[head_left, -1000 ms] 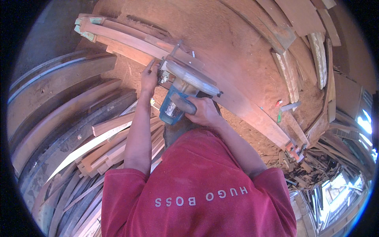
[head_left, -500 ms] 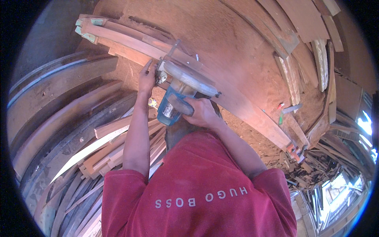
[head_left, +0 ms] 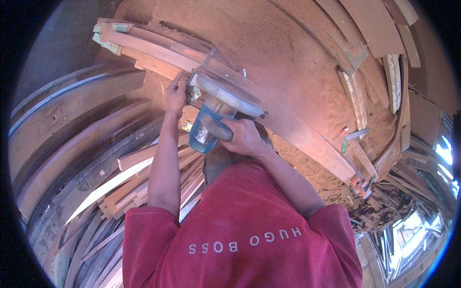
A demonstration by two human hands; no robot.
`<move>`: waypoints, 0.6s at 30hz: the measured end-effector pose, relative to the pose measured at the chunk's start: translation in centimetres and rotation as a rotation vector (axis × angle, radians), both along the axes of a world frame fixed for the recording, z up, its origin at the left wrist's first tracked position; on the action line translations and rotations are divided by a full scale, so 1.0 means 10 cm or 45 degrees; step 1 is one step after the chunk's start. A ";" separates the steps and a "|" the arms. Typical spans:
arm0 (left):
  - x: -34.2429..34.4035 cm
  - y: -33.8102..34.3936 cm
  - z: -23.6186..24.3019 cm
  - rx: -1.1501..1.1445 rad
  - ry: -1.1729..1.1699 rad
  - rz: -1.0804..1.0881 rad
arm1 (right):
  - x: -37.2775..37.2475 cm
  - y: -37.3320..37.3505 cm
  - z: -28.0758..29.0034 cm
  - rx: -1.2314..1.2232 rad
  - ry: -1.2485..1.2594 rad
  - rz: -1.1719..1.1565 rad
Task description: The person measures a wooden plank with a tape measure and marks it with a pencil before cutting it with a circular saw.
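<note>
I have the right hand (head_left: 244,138) clamped around the rear handle of a blue and grey circular saw (head_left: 219,106), which sits at the middle of a long, pale red board (head_left: 300,138). My left hand (head_left: 175,96) is at the saw's front end, fingers pointing up by the board's near edge; I cannot tell whether it grips the saw's metal base or the wood. The two hands are apart, with the saw between them.

The board slants from upper left to lower right over dusty brown ground (head_left: 297,53). Pale green pieces (head_left: 111,44) sit at its far left end, and an orange fitting (head_left: 359,184) at its right end. On my left I see large curved planks (head_left: 72,113) and a stack of wood strips (head_left: 127,194); on my right, a heap of scraps (head_left: 379,206).
</note>
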State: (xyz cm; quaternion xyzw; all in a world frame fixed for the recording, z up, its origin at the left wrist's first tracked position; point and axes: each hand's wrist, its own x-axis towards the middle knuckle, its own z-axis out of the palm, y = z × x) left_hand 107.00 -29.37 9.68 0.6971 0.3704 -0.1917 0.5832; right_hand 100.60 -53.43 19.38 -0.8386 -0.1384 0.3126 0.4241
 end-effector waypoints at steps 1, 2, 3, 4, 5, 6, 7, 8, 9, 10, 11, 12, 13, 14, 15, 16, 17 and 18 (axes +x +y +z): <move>0.01 0.01 0.02 -0.006 0.020 0.004 | 0.01 0.02 0.00 -0.008 0.003 0.009; 0.02 0.02 0.03 -0.013 0.039 0.008 | 0.02 0.03 -0.02 -0.003 -0.010 0.007; 0.03 0.03 0.02 0.007 0.002 0.014 | 0.02 0.04 -0.02 0.008 -0.025 0.002; 0.03 0.05 -0.02 0.028 -0.035 0.020 | 0.02 0.05 -0.02 0.018 -0.039 -0.004; 0.04 0.06 -0.05 0.048 -0.072 0.025 | 0.03 0.06 -0.01 0.018 -0.026 -0.007; 0.03 0.11 -0.12 0.046 -0.092 0.027 | 0.05 0.09 0.01 0.013 -0.013 -0.002; 0.01 0.16 -0.19 0.045 -0.113 0.028 | 0.06 0.11 0.02 0.008 0.000 0.003; -0.01 0.21 -0.26 0.045 -0.133 0.029 | 0.06 0.14 0.00 0.019 -0.002 0.007; 0.02 0.21 -0.21 0.045 -0.106 0.010 | 0.06 0.15 -0.02 0.027 -0.003 0.003; 0.04 0.20 -0.15 0.046 -0.078 -0.008 | 0.07 0.16 -0.04 0.035 -0.004 -0.002; 0.07 0.20 -0.10 0.048 -0.051 -0.027 | 0.07 0.17 -0.04 0.041 -0.012 -0.016; 0.07 0.22 -0.11 0.049 -0.055 -0.019 | 0.07 0.19 -0.03 0.050 -0.020 -0.024; 0.08 0.24 -0.12 0.051 -0.060 -0.011 | 0.08 0.20 -0.02 0.058 -0.027 -0.032; 0.08 0.26 -0.13 0.052 -0.065 -0.004 | 0.08 0.22 -0.02 0.049 -0.040 -0.026; 0.10 0.27 -0.10 0.062 -0.042 -0.019 | 0.09 0.24 -0.03 0.037 -0.055 -0.025; 0.12 0.28 -0.07 0.072 -0.019 -0.034 | 0.11 0.26 -0.03 0.026 -0.069 -0.023; 0.15 0.29 -0.05 0.083 0.004 -0.051 | 0.13 0.28 -0.02 0.023 -0.045 -0.018; 0.13 0.31 -0.11 0.076 -0.058 -0.021 | 0.15 0.29 0.01 0.024 -0.021 -0.006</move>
